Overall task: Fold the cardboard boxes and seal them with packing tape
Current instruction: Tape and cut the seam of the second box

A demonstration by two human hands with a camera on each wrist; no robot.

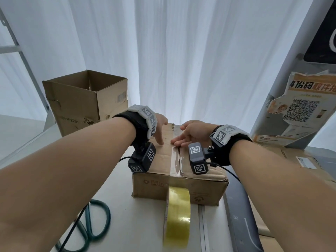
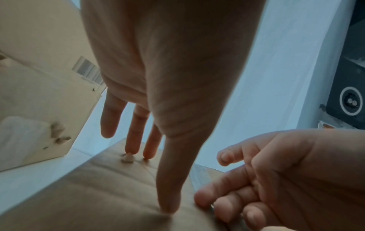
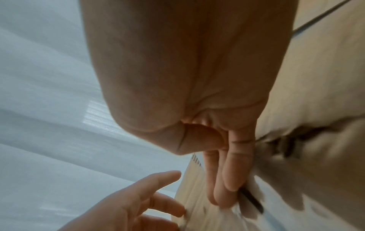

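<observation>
A low closed cardboard box point(image 1: 198, 190) lies on the table in front of me. A strip of clear tape point(image 1: 175, 160) runs along its top seam. The yellowish tape roll point(image 1: 177, 215) stands against the box's near side, still joined to the strip. My left hand point(image 1: 161, 132) rests with spread fingers point(image 2: 136, 132) on the top flap point(image 2: 88, 195) left of the seam. My right hand point(image 1: 184, 138) lays straight fingers point(image 3: 229, 179) flat on the tape at the seam. Neither hand holds anything.
A tall open-topped cardboard box point(image 1: 81, 104) stands at the back left. Teal-handled scissors point(image 1: 96, 226) lie at the near left. Flat cardboard point(image 1: 291, 160) and a torn poster point(image 1: 298, 110) lie at the right. A dark grey bar with ruler marks point(image 1: 241, 215) runs along the box's right.
</observation>
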